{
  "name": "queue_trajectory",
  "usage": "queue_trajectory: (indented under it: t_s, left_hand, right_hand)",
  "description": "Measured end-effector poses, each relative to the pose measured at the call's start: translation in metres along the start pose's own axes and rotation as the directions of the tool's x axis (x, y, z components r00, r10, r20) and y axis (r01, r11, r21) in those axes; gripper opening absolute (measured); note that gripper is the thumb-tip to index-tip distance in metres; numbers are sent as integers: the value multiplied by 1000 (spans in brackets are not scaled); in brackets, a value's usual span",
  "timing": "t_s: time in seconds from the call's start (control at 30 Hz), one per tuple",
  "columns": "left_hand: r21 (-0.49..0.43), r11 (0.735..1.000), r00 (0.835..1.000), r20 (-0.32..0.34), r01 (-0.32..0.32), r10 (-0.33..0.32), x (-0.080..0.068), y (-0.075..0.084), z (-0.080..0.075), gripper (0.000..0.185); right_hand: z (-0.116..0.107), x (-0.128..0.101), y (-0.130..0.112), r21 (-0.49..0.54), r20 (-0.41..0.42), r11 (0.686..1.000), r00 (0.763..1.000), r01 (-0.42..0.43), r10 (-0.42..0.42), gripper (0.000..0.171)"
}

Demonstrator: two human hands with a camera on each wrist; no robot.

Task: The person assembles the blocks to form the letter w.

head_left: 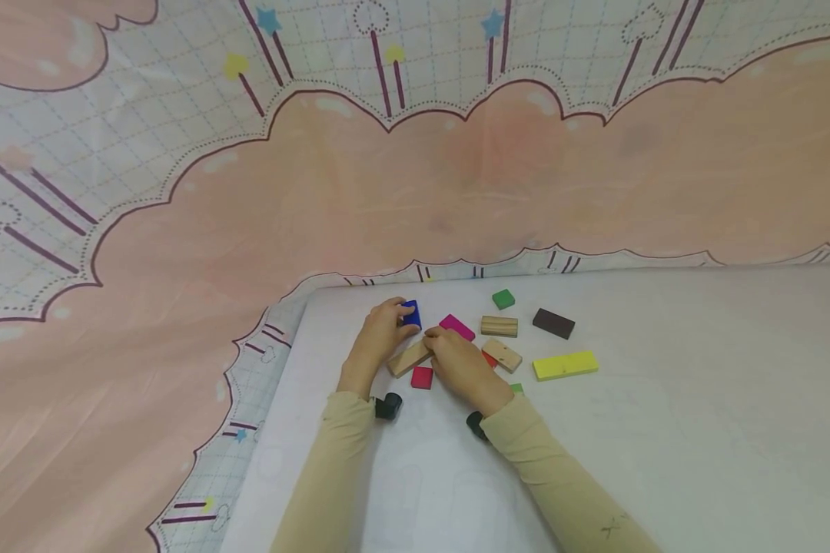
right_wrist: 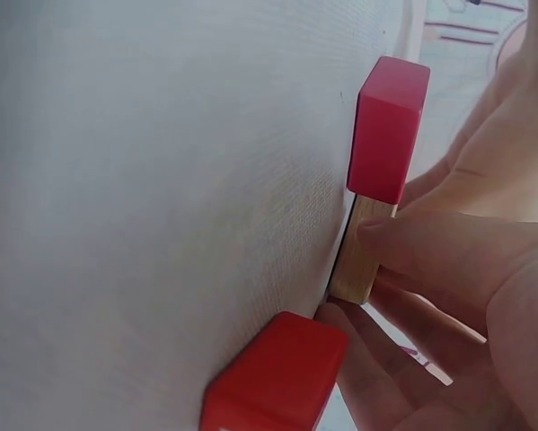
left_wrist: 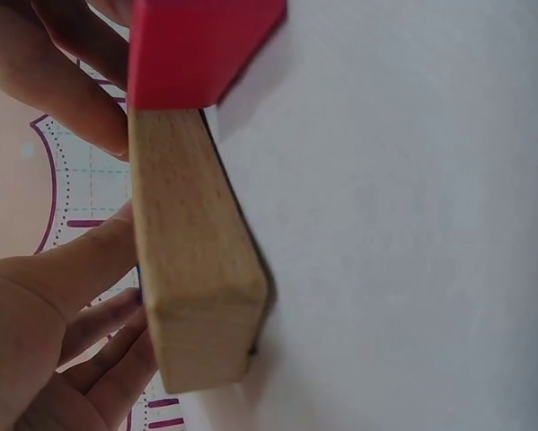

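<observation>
My left hand (head_left: 376,342) grips a blue block (head_left: 413,316) at the left of the group, thumb on the near side and fingers over the far side. Long and plain, a wooden block (head_left: 408,359) lies slanted on the table just in front of it. My right hand (head_left: 466,369) pinches this wooden block's right end, with the thumb laid against it in the right wrist view. A small crimson block (head_left: 422,377) lies close on the near side of the wooden one. Partly hidden by the right hand is a red block (right_wrist: 277,377).
Beyond the right hand lie a magenta block (head_left: 457,327), a grooved wooden block (head_left: 499,326) and a green block (head_left: 503,299). Another plain wooden piece (head_left: 502,355), a dark brown block (head_left: 554,323) and a long yellow block (head_left: 566,365) are to the right. A light green block (head_left: 516,389) peeks out by the right wrist.
</observation>
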State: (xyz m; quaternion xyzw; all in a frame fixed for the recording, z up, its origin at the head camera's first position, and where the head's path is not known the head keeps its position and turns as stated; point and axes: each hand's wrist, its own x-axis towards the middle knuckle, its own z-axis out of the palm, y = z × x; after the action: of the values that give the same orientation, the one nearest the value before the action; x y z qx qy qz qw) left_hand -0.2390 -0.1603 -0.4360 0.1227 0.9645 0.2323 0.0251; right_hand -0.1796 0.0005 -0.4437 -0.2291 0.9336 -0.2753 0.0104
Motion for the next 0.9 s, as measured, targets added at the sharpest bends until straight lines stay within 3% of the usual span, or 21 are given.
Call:
queue_trajectory:
  t_s: [0.5,0.9]
  left_hand:
    - [18,1000,999,-51,13,-12,2,-3,3,44]
    - [6,1000,998,-54,28,-27,1,-2,3,44]
  right_hand:
    - [1,0,-1,-12,-2,1000,1000,-13,13,29]
    - [1,0,0,-13,-7,1000,1000,-13,13,29]
